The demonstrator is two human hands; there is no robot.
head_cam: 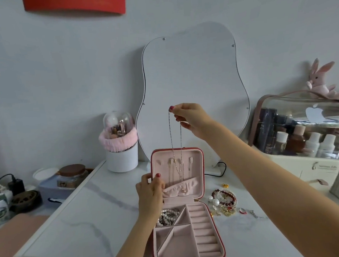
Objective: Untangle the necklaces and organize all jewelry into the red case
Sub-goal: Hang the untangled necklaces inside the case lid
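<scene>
The red case [217, 242] stands open at the table's front, its pink lid upright with hooks and an elastic pocket [181, 189]. My right hand [190, 118] pinches a thin gold necklace [172, 140] high above the lid; the chain hangs in two strands, and its small pendant [184, 190] dangles in front of the pocket. My left hand [150, 193] grips the lid's left edge and the pocket's rim. A pearl strand [169, 216] lies in the case's top-left compartment. To the right of the case lies a loose jewelry pile [225, 201] of bead bracelets, pearls and gold pieces.
A wavy mirror [190, 87] leans on the wall behind the case. A white brush holder [121, 149] stands back left, a clear cosmetics organizer [301, 128] back right. A red ring [242, 210] and a thin chain [255, 214] lie right of the pile.
</scene>
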